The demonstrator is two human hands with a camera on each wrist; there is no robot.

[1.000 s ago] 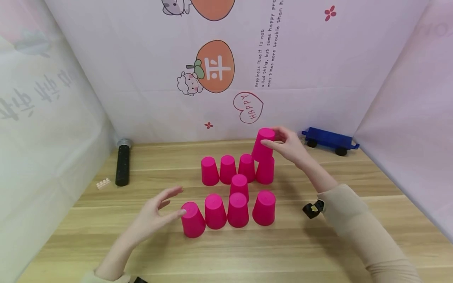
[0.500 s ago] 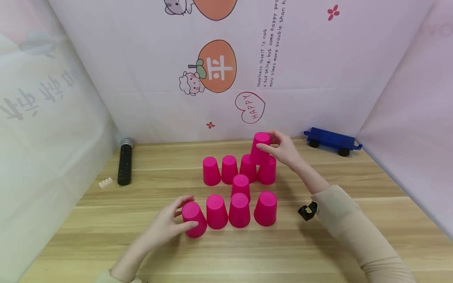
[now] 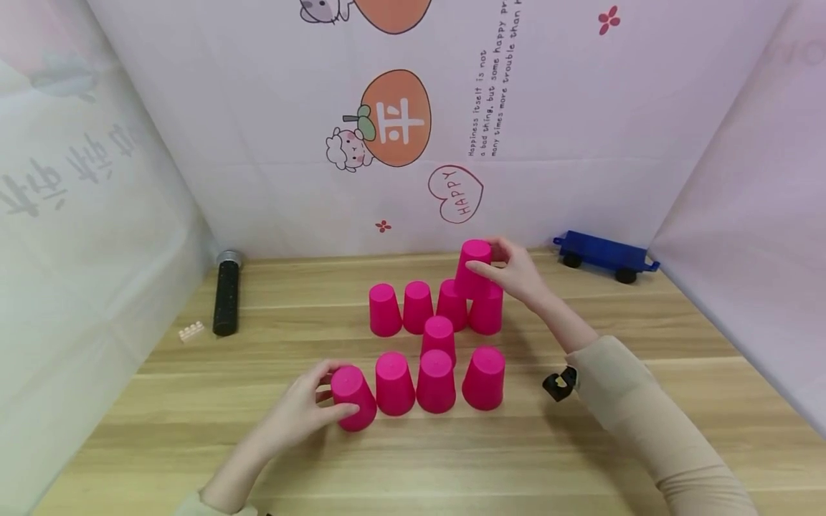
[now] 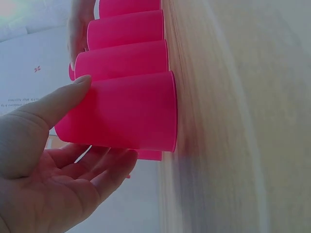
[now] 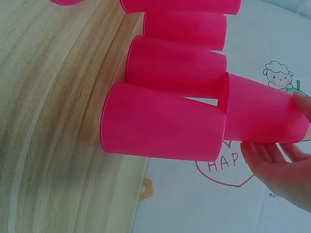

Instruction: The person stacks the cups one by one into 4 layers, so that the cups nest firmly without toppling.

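Note:
All the cups are pink and upside down. My right hand (image 3: 519,276) holds one cup (image 3: 473,271) by its sides, its rim on the tops of the two rightmost cups of the back row (image 3: 385,312); the right wrist view shows this raised cup (image 5: 265,111) meeting the tops beneath it. My left hand (image 3: 300,412) is round the leftmost cup (image 3: 353,401) of the front row, thumb on the near side. In the left wrist view that cup (image 4: 124,114) stands on the table, fingers behind it. Between the rows stands a single cup (image 3: 439,337).
Several other front-row cups (image 3: 395,387) stand right of my left hand. A black cylinder with a silver end (image 3: 226,297) and a small pale toy brick (image 3: 191,331) lie left. A blue wheeled toy wagon (image 3: 605,254) is at back right. Printed white cloth (image 3: 290,201) walls the table.
My left hand has moved right and closed round the leftmost front cup. My right hand has brought its cup slightly left and down onto the two back-row cups. Over the last half second little differs.

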